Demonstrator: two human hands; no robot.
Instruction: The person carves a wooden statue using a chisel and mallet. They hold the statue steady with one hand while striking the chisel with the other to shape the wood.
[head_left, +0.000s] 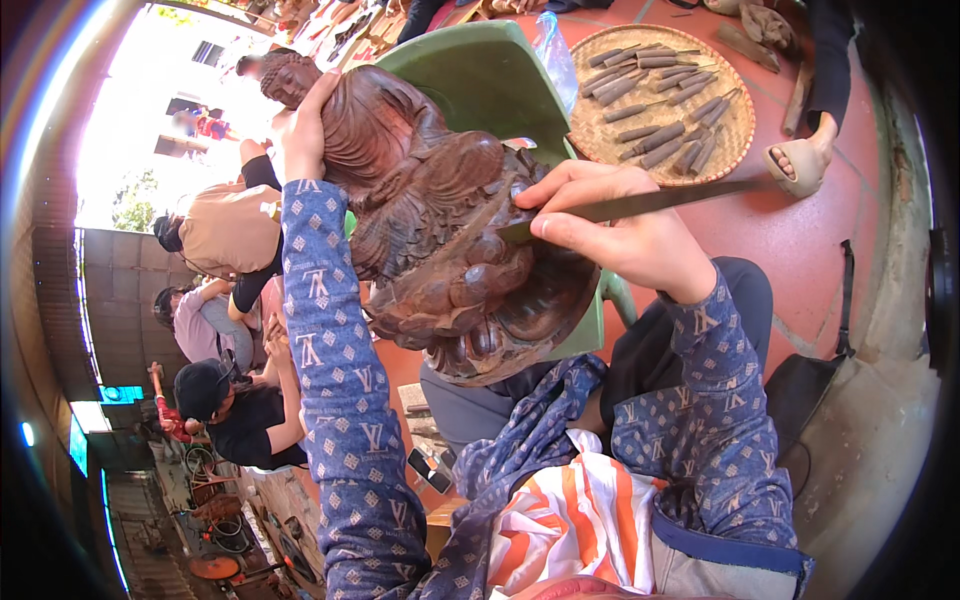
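A dark brown carved wooden statue (pixel 400 190) of a seated, robed figure lies tilted on a green plastic chair (pixel 490 75), its head to the upper left and its lotus-like base towards me. My left hand (pixel 303 135) grips it at the shoulder, just below the head; some fingers are hidden behind it. Over the lower part of the statue, my right hand (pixel 600 215) pinches a long, thin, flat dark strip (pixel 680 198) between thumb and fingers. One end of the strip touches the carved folds near the base. Whether it is a blade or an abrasive strip is unclear.
Right of the chair, a round woven tray (pixel 738 165) holds several slim tools with handles (pixel 665 135). Beside it is another person's sandalled foot (pixel 800 160). A phone (pixel 430 470) lies below the statue. Several people sit at left, one in a black cap (pixel 203 388).
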